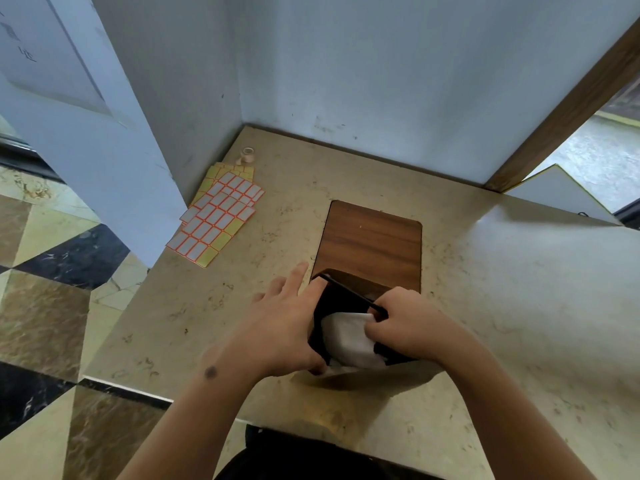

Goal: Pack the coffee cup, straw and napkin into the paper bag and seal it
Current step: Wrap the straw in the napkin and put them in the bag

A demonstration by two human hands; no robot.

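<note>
A brown paper bag (367, 374) stands open on the beige counter (519, 306), its inside dark. In its mouth sits a white napkin (346, 337), and a black straw (349, 292) lies slanted across the far rim. My left hand (284, 323) holds the bag's left side, thumb at the near corner and fingers spread along the rim. My right hand (405, 323) has its fingers curled on the napkin at the bag's right rim, beside the straw's end. No coffee cup shows; the bag's depth is hidden.
Sheets of orange-edged label stickers (218, 216) lie at the back left, with a small tape roll (247, 154) behind them. A wooden inlay panel (374, 244) sits just beyond the bag. Walls close the back and left; the counter's edge runs near my body.
</note>
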